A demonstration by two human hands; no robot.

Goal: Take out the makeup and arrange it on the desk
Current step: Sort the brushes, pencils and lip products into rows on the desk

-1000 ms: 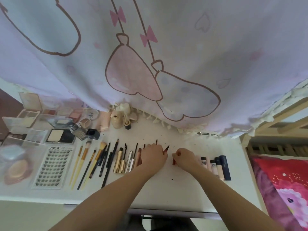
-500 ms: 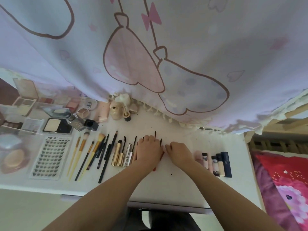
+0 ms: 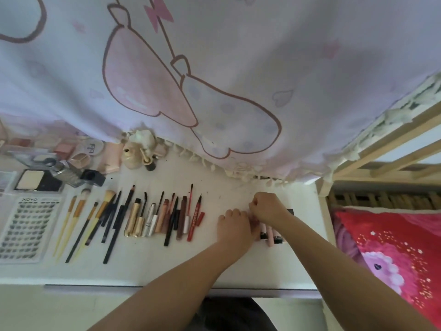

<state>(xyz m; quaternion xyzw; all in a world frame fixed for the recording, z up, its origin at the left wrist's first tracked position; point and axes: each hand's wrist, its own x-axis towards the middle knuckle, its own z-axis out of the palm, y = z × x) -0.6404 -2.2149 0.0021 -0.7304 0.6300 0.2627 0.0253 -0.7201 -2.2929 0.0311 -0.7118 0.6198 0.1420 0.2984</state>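
My left hand (image 3: pixel 235 225) lies knuckles-up on the white desk (image 3: pixel 214 266), its fingers curled against the left side of a small group of lip tubes (image 3: pixel 270 235). My right hand (image 3: pixel 269 207) is closed in a fist over the far ends of those tubes and hides most of them. To the left lies a tidy row of pencils, mascaras and liners (image 3: pixel 167 216), ending in a red liner (image 3: pixel 195 218). Further left are makeup brushes (image 3: pixel 93 218), a false-lash card (image 3: pixel 26 229) and powder compacts and palettes (image 3: pixel 38 181).
A lilac cartoon-print curtain (image 3: pixel 214 80) hangs over the back of the desk. A cream perfume bottle (image 3: pixel 133 156) stands under its hem. On the right are a wooden bed frame (image 3: pixel 381 163) and a red pillow (image 3: pixel 393 247). The desk's front edge runs just below my forearms.
Both hands have left the row of pencils and moved right onto the lip tubes. The red liner they covered now lies uncovered at the end of the row. The camera tilted down.
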